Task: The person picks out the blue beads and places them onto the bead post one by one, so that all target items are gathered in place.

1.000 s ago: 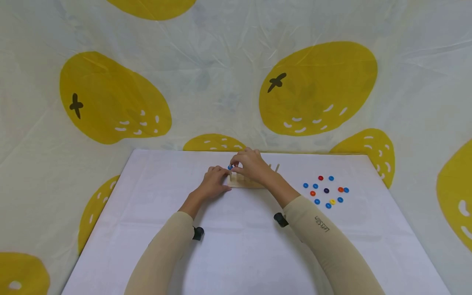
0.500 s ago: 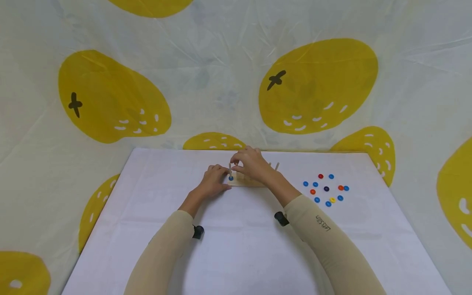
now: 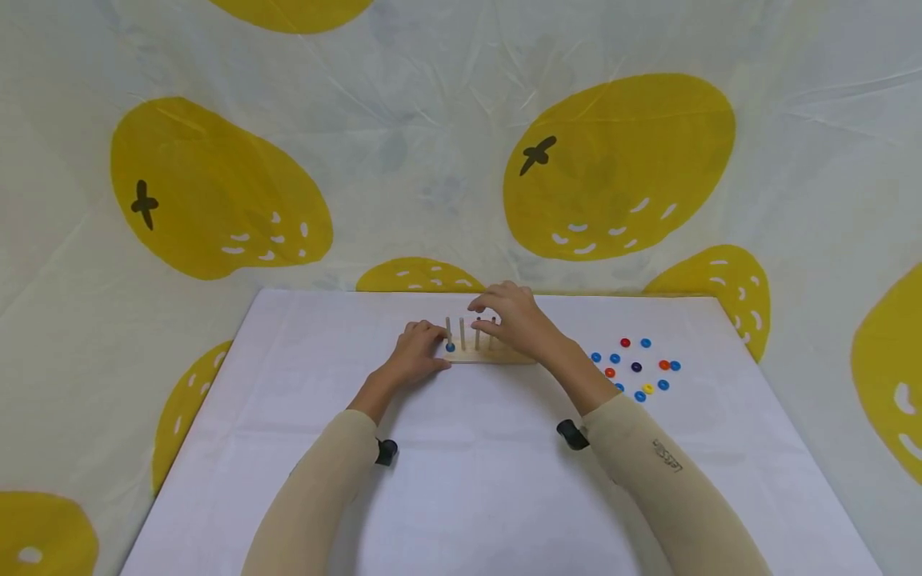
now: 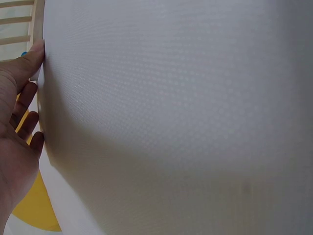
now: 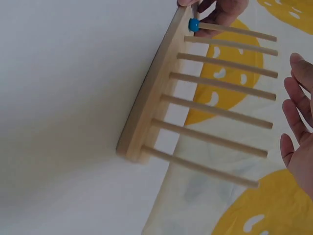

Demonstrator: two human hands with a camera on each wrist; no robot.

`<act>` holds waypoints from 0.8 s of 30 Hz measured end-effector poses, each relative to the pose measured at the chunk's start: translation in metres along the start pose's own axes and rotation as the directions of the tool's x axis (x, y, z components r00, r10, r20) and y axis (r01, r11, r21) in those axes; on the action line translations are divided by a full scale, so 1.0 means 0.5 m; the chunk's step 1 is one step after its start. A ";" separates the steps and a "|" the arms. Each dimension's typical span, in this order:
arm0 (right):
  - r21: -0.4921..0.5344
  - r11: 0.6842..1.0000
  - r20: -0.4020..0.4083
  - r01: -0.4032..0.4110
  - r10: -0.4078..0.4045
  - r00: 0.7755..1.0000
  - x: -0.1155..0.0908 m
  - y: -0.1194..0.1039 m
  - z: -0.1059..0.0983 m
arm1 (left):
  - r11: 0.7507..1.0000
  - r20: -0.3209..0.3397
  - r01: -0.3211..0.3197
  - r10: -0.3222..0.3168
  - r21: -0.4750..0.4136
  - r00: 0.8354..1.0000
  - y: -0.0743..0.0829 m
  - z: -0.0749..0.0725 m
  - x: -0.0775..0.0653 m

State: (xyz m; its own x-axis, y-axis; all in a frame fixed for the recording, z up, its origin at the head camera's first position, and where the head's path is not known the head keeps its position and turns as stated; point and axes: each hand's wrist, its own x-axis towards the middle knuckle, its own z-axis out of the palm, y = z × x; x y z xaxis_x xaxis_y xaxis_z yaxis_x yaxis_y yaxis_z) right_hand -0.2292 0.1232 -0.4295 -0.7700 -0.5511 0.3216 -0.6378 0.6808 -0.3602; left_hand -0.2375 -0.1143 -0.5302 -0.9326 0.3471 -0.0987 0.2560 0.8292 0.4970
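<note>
A pale wooden peg rack (image 3: 490, 358) with a row of upright pegs stands near the table's back edge. One blue bead ring (image 3: 450, 347) sits at the foot of its leftmost peg; in the right wrist view that blue ring (image 5: 194, 25) lies against the base, and the other pegs are bare. My left hand (image 3: 416, 352) holds the rack's left end, thumb at the front edge and fingers behind. Over the rack's right half, my right hand (image 3: 520, 320) hovers by the peg tops with fingers loosely bent and nothing between them, as the right wrist view shows.
Right of the rack, loose rings lie scattered on the white table (image 3: 461, 496): several blue, a few red and orange, a yellow ring (image 3: 648, 389) and a dark purple ring (image 3: 636, 367). A fruit-patterned cloth (image 3: 425, 160) hangs right behind the table.
The blue ring has gone from the right hand's fingertips at the leftmost peg's top down to its foot. The right hand has let go and moved right; the left hand stays put.
</note>
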 end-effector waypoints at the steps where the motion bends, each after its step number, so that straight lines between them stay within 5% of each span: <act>1: 0.005 1.000 -0.008 0.000 0.000 1.000 -0.006 0.003 -0.005 | 1.000 -0.001 -0.001 0.001 -0.005 1.000 0.000 0.000 0.000; 24: 0.043 0.997 -0.143 -0.068 0.074 0.987 -0.202 0.110 -0.104 | 1.000 -0.002 0.004 -0.004 0.006 1.000 -0.004 0.003 0.004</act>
State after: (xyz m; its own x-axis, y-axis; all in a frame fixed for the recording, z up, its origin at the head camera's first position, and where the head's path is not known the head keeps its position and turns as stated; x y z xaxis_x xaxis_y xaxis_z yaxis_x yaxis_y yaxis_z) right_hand -0.1855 0.2415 -0.4361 -0.8040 -0.4244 0.4164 -0.5839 0.6957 -0.4184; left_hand -0.2395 -0.1145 -0.5328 -0.9340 0.3433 -0.0987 0.2542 0.8330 0.4914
